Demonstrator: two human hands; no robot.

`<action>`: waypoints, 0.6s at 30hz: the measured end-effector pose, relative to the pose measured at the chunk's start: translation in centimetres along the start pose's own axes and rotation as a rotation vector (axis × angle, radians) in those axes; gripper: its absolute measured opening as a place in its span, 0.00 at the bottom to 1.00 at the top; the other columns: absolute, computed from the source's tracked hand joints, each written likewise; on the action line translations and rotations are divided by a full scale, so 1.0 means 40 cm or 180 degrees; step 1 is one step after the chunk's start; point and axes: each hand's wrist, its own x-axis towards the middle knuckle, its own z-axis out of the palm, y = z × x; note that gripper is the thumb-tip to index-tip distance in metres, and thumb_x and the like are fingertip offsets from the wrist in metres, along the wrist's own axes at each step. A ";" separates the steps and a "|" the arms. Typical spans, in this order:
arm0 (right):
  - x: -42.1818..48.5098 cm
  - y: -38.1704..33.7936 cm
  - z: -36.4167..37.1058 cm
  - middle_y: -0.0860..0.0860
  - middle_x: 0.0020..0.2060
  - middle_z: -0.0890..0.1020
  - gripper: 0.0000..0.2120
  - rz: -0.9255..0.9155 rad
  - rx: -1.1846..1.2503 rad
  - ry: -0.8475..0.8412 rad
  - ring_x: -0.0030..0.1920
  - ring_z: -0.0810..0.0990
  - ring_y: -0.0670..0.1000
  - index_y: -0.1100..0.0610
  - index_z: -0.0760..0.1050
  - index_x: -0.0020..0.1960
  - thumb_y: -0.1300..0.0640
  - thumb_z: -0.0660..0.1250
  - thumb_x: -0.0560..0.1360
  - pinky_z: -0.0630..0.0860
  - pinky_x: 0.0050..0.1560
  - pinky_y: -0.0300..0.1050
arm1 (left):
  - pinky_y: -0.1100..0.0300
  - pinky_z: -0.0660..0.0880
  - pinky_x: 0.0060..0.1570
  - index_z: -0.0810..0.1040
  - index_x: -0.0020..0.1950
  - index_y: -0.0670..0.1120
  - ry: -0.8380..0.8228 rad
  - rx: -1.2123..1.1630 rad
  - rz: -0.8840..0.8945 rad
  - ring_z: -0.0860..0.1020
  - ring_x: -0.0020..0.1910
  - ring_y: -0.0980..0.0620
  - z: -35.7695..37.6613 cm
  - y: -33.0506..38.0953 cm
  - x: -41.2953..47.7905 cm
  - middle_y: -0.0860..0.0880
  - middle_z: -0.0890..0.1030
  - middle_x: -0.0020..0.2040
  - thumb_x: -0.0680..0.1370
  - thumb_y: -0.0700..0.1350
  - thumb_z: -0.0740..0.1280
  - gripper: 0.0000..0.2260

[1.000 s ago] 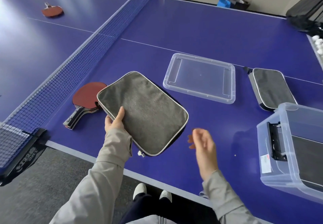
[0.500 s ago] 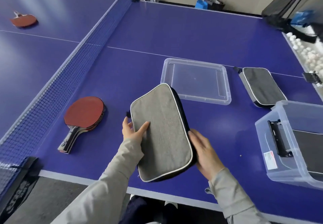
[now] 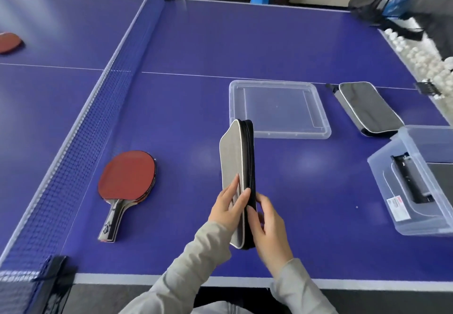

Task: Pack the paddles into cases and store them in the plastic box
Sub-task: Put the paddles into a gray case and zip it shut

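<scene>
Blue table-tennis desk [image 3: 245, 39], grey case [image 3: 235, 156] held on edge near its front, left hand [image 3: 228, 205] flat against the face, right hand [image 3: 269, 220] grip curled round the zip edge, red paddles [image 3: 127, 174] left, plastic box [image 3: 382, 178] right, sticker [image 3: 398, 207] print unreadable.

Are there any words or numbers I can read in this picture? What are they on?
Nothing here is clear enough to read.
Sticker on the plastic box: white with a red patch, print too small to read.
Badge on the paddle handle: too blurred to read.
Held grey case: no writing shows.
</scene>
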 end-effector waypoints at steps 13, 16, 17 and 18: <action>0.040 0.042 -0.046 0.37 0.43 0.81 0.17 0.0288 -0.0330 0.0204 0.37 0.81 0.48 0.42 0.70 0.51 0.64 0.66 0.75 0.75 0.39 0.34 | 0.65 0.77 0.37 0.77 0.59 0.58 0.0450 -0.0291 0.0058 0.82 0.45 0.53 -0.254 -0.060 0.077 0.52 0.83 0.49 0.76 0.33 0.64 0.21; 0.058 0.095 -0.120 0.42 0.51 0.78 0.21 0.0504 -0.0121 0.0516 0.40 0.82 0.41 0.46 0.68 0.52 0.71 0.65 0.72 0.77 0.40 0.32 | 0.64 0.77 0.35 0.77 0.52 0.62 0.0755 -0.0083 -0.0005 0.82 0.44 0.53 -0.346 -0.113 0.097 0.54 0.82 0.46 0.70 0.24 0.63 0.31; 0.063 0.116 -0.144 0.46 0.53 0.78 0.21 0.0601 -0.0100 0.0620 0.44 0.81 0.40 0.48 0.69 0.53 0.72 0.65 0.72 0.77 0.43 0.33 | 0.61 0.78 0.39 0.76 0.53 0.61 0.0828 -0.0020 -0.0066 0.81 0.46 0.51 -0.371 -0.134 0.104 0.54 0.82 0.48 0.69 0.23 0.64 0.31; 0.067 0.137 -0.164 0.49 0.54 0.78 0.21 0.0701 -0.0146 0.0700 0.49 0.80 0.40 0.50 0.69 0.55 0.73 0.65 0.72 0.76 0.48 0.35 | 0.56 0.78 0.44 0.76 0.54 0.59 0.0898 0.0025 -0.0141 0.81 0.49 0.49 -0.391 -0.154 0.110 0.54 0.81 0.49 0.68 0.23 0.65 0.31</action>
